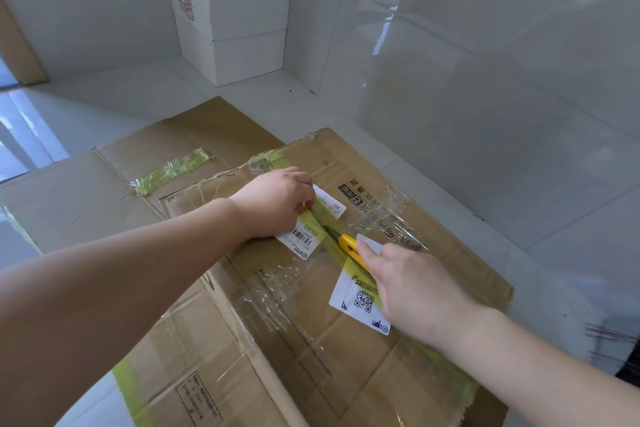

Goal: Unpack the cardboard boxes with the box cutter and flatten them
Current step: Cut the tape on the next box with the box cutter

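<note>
A large brown cardboard box (433, 225) stands in front of me, its top seam sealed with yellow-green tape (332, 239) and clear film. White shipping labels lie across the seam. My right hand (415, 291) grips a yellow box cutter (349, 246), index finger stretched along its back, blade in the taped seam. My left hand (273, 204) presses on the box top at the seam just beyond the blade, fingers curled down onto a label.
A flattened cardboard sheet (104, 191) with yellow-green tape lies on the floor to the left, under the box. A white box (232, 17) stands in the far corner against the tiled walls. Glossy white floor tiles surround the box on the right.
</note>
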